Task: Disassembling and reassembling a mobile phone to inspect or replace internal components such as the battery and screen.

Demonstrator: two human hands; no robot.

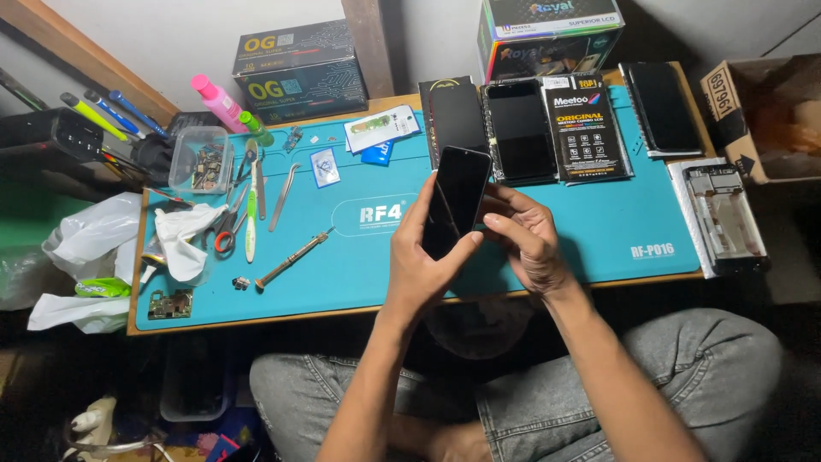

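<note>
Seen from above, a seated person's knees in grey jeans [684, 376] fill the bottom of the view. Two bare forearms rise from there toward a low wooden surface [256, 318] covered by a teal work mat [376, 265].

The left hand [419, 261] grips a dark smartphone [456, 198] along its left edge and lower end, thumb pressed against the lower right corner. The phone is held upright and slightly tilted above the front half of the mat, its black screen facing the viewer. The right hand [526, 239] is curled just beside the phone's right edge, fingertips touching or almost touching it; whether it truly grips cannot be told.

On the mat to the left lie a thin screwdriver [292, 259], scissors with red handles [227, 231], metal tweezers [282, 197] and a crumpled white cloth [184, 235]. Behind these stand a clear plastic tub of small parts [201, 160] and a pink bottle [219, 101].

Along the far edge of the mat, several black phone screens and flat packages [522, 128] lie side by side. On the right rests a bare phone frame [723, 214]. Farthest back, two cardboard boxes [299, 68] stand against the wall.
</note>
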